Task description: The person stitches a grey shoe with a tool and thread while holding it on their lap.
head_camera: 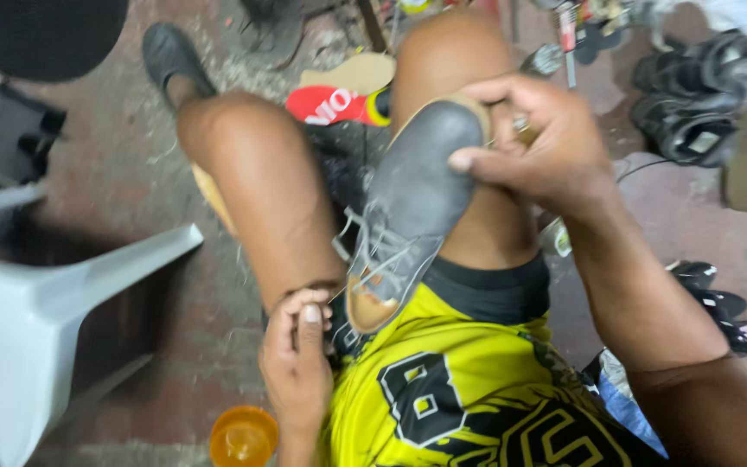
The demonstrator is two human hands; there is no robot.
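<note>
The person is sitting with both bare knees up, and a grey shoe (412, 207) is lying sole-side up across the lap, between the 2 thighs, its toe pointing far and its heel near the yellow and black shirt (469, 389). The right hand (546, 143) is gripping the far end of the shoe, fingers curled over the toe edge and the thumb pressing flat on the grey surface. The left hand (296, 363) is sitting low at the near left, its fingers pinched narrow around what looks like a thin thread or a slim tool (335, 298) running to the tan heel area; the picture is too blurred to tell which. Light stitching or laces are showing across the near half of the shoe.

Judging from this, the step in hand seems to be hand stitching or repair at the heel end, with the right hand steadying the work. The next pull would call for a firm hold at the toe and a straight, even draw by the left hand.

An orange cup (242, 437) is standing on the floor at the near left, a grey plastic chair (36, 320) further left, and black sandals (693, 104) at the far right.
</note>
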